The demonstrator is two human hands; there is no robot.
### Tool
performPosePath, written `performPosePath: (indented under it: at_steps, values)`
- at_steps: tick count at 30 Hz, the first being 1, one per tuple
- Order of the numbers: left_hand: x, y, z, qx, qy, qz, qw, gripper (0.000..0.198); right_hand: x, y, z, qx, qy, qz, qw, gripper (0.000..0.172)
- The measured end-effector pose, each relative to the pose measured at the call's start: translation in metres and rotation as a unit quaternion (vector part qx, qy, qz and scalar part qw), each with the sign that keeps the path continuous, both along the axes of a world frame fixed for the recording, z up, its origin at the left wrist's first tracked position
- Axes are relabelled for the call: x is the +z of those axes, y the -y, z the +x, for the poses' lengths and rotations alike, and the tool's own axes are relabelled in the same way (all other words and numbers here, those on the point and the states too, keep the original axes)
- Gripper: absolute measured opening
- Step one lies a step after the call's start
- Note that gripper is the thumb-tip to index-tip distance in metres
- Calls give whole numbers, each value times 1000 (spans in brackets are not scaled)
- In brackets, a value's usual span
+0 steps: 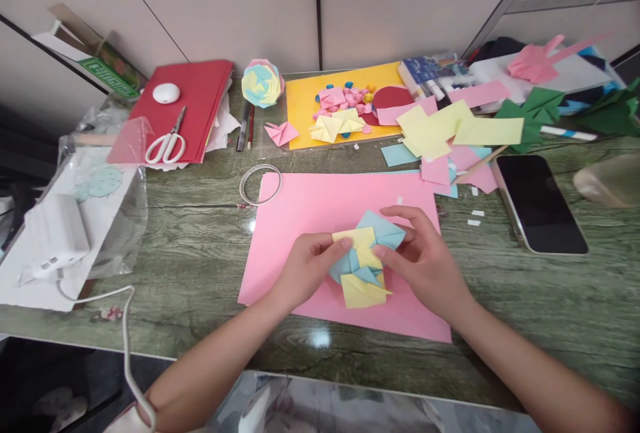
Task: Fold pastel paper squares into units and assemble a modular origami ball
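Note:
Between my two hands is a folded-paper model [365, 258] made of interlocked yellow and light blue pieces. My left hand [313, 265] pinches its left side, the thumb lying on a yellow flap. On the other side my right hand [423, 256] grips a light blue pointed flap between thumb and fingers; the fingertips behind the paper are hidden. Below the model lies a pink sheet of paper [290, 220], flat on the table. A finished-looking paper ball [263, 83] in pink, yellow and blue stands at the back.
White scissors [166, 146] rest on a red folder [170, 86] at the left. A tape roll [261, 185] touches the pink sheet's corner. Loose paper slips [425, 130] and a phone [541, 205] lie right. Small folded pieces sit on a yellow sheet [300, 103]. A white cable [126, 346] hangs over the edge.

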State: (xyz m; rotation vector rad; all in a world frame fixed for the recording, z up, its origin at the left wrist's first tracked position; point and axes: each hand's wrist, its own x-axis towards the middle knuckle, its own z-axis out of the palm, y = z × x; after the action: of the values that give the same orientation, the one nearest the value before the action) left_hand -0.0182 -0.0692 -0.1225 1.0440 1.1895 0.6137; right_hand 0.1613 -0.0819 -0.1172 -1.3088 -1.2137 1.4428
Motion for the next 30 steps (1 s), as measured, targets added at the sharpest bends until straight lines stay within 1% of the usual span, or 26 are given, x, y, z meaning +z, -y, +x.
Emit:
performPosePath:
  at_steps: [3,8,12,14,16,19,21,23,25,28,30]
  values:
    - [-1,0,0,-2,-11,15,1000,35,-1,0,1,4,-6,-3,1000,38]
    - [-1,0,0,-2,1,16,1000,36,-2,-2,1,4,-8,-10,1000,37]
    - [1,-1,-1,-18,7,16,1000,36,0,-1,2,17,-15,-15,1000,37]
    - [4,-2,-2,-46,3,27,999,38,2,-1,4,33,-17,-19,999,38]
    - [7,-2,-4,-87,-22,45,995,38,5,-1,6,57,-12,-28,998,41]
    - [12,-2,-6,-145,-99,89,980,40,9,-1,8,93,5,-39,995,47]
    - [15,-2,-6,-163,-150,120,968,41,11,-1,8,113,11,-45,992,49]
    - [17,-1,-5,-163,-179,141,960,41,12,-1,7,134,11,-52,989,51]
    - [18,0,-4,-153,-188,149,959,38,12,1,5,159,13,-57,986,53]
    - [16,2,-2,-138,-175,141,965,32,11,3,2,189,19,-64,980,55]
    - [13,3,-1,-122,-160,135,970,31,10,4,1,186,28,-67,980,56]
